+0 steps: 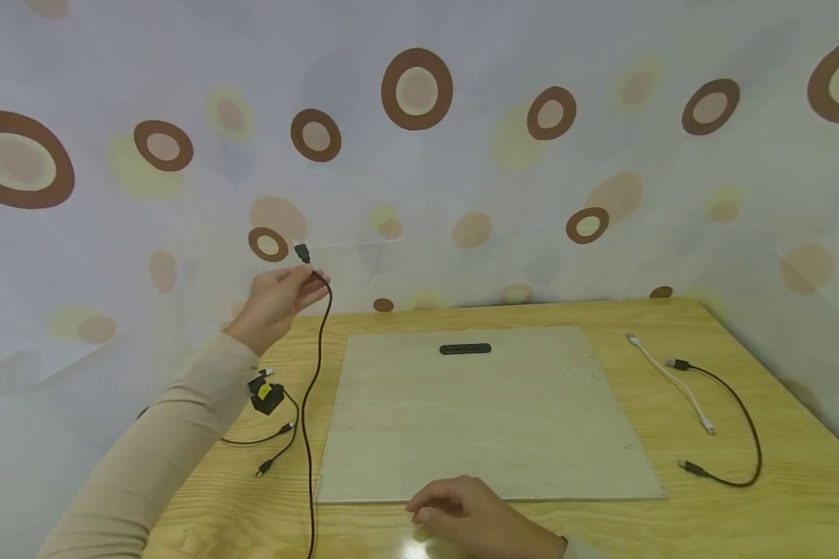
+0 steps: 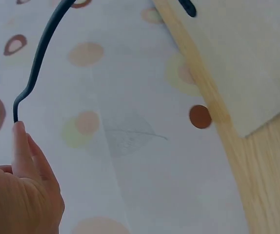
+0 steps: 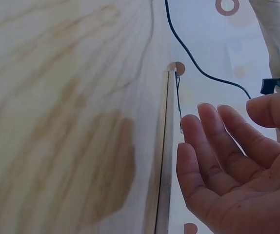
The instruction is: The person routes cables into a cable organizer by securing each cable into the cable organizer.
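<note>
Raised above the back left of the table, my left hand [image 1: 273,303] pinches a long black USB cable [image 1: 319,341] just below its plug [image 1: 302,252]. The plug points up, and the cable hangs down past the left side of a pale board [image 1: 475,435] toward the bottom of the view. In the left wrist view, the cable [image 2: 40,53] comes out at the fingertips of the left hand [image 2: 28,190]. My right hand [image 1: 478,516] is by the board's front edge, fingers loosely bent. Its palm shows bare in the right wrist view, with the cable [image 3: 198,66] beyond the fingers.
On the board lies a small black bar [image 1: 464,348]. To its right are a short white cable [image 1: 671,380] and a short black cable [image 1: 753,435]. A black block with a yellow label [image 1: 267,396] and thin black cables lie left, partly behind my sleeve. Patterned cloth [image 1: 419,186] hangs behind.
</note>
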Motion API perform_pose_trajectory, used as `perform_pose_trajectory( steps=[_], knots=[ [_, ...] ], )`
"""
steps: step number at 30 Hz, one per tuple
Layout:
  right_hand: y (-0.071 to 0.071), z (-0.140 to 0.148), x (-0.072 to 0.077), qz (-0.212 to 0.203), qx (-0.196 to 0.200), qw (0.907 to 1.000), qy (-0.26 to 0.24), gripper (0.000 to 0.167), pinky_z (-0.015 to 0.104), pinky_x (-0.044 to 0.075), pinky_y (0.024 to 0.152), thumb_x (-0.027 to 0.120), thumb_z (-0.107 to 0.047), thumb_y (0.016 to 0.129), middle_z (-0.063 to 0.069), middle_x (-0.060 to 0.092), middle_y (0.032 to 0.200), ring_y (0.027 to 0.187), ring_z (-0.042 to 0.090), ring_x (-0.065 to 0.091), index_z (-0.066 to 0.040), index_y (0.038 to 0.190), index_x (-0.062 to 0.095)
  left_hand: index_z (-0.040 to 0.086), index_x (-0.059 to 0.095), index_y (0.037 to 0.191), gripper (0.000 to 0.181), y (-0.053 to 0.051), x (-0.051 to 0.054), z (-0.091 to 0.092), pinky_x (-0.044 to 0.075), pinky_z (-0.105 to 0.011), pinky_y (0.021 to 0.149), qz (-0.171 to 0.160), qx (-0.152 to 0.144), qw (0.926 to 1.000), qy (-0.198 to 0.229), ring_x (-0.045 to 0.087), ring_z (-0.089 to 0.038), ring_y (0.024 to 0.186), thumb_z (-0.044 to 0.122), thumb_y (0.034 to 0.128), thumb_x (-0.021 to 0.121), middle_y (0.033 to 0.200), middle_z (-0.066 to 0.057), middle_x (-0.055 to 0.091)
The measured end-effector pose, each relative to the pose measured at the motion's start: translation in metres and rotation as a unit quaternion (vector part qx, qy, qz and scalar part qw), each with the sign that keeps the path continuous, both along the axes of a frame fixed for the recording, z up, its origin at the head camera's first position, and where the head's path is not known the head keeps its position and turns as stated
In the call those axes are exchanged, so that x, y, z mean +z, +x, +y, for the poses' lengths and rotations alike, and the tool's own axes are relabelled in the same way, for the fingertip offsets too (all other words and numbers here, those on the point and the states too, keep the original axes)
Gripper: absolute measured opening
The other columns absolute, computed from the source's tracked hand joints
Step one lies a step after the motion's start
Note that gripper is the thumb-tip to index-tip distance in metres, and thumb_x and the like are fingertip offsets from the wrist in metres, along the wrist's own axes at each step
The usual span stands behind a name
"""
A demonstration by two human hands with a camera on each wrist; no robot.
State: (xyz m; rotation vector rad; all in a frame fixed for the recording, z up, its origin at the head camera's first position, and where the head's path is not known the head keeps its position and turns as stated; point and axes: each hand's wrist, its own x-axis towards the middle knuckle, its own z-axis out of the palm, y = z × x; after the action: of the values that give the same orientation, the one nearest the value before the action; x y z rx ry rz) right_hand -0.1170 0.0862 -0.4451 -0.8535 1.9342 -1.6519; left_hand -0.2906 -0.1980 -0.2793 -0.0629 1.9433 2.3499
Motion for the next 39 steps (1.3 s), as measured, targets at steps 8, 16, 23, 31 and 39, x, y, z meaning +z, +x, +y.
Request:
perform_pose_trajectory(
  steps=[8, 16, 23, 31, 39],
  knots=[
    [0.0, 0.011, 0.005, -0.019, -0.034, 0.9987, 0.032, 0.027, 0.018, 0.048, 0.083, 0.052, -0.023, 0.1, 0.011, 0.068, 0.11, 0.099, 0.008, 0.062, -0.004, 0.112, 0.067, -0.003, 0.056, 0.107, 0.016, 0.02, 0.036, 0.019, 0.052, -0.021, 0.084, 0.045, -0.036, 0.9965, 0.061, 0.065, -0.013, 0.09, 0.01, 0.0994, 0.051, 0.097, -0.008, 0.061],
    [-0.003, 0.02, 0.0, 0.018, -0.026, 0.9989, 0.033, 0.027, 0.018, 0.048, 0.084, 0.05, -0.019, 0.101, 0.014, 0.067, 0.11, 0.1, 0.011, 0.063, -0.001, 0.114, 0.065, -0.001, 0.06, 0.1, 0.012, 0.044, 0.059, 0.029, 0.053, -0.021, 0.081, 0.102, -0.082, 0.9823, 0.133, 0.065, -0.014, 0.089, 0.009, 0.0973, 0.054, 0.095, -0.008, 0.062],
    [-0.005, 0.019, 0.001, 0.008, -0.037, 0.9988, 0.032, 0.028, 0.019, 0.049, 0.083, 0.051, -0.02, 0.1, 0.016, 0.067, 0.11, 0.099, 0.011, 0.064, 0.002, 0.113, 0.065, -0.002, 0.059, 0.098, 0.011, 0.057, 0.077, 0.039, 0.054, -0.021, 0.078, 0.12, -0.083, 0.9711, 0.189, 0.066, -0.015, 0.086, 0.008, 0.0966, 0.055, 0.092, -0.009, 0.062],
    [-0.006, 0.022, 0.002, 0.016, -0.045, 0.9977, 0.049, 0.027, 0.02, 0.049, 0.083, 0.051, -0.021, 0.1, 0.012, 0.068, 0.109, 0.099, 0.016, 0.064, -0.002, 0.113, 0.066, -0.004, 0.056, 0.098, 0.008, 0.064, 0.089, 0.029, 0.055, -0.02, 0.075, 0.118, -0.095, 0.9508, 0.27, 0.066, -0.017, 0.084, 0.004, 0.0957, 0.054, 0.09, -0.012, 0.063],
    [-0.009, 0.025, 0.006, 0.027, -0.055, 0.9965, 0.057, 0.028, 0.02, 0.049, 0.083, 0.051, -0.022, 0.1, 0.012, 0.068, 0.107, 0.098, 0.014, 0.064, -0.002, 0.114, 0.065, -0.005, 0.055, 0.101, 0.012, 0.062, 0.078, 0.001, 0.055, -0.021, 0.075, 0.147, -0.096, 0.9351, 0.308, 0.065, -0.018, 0.085, 0.006, 0.0966, 0.053, 0.094, -0.013, 0.06]
  ],
)
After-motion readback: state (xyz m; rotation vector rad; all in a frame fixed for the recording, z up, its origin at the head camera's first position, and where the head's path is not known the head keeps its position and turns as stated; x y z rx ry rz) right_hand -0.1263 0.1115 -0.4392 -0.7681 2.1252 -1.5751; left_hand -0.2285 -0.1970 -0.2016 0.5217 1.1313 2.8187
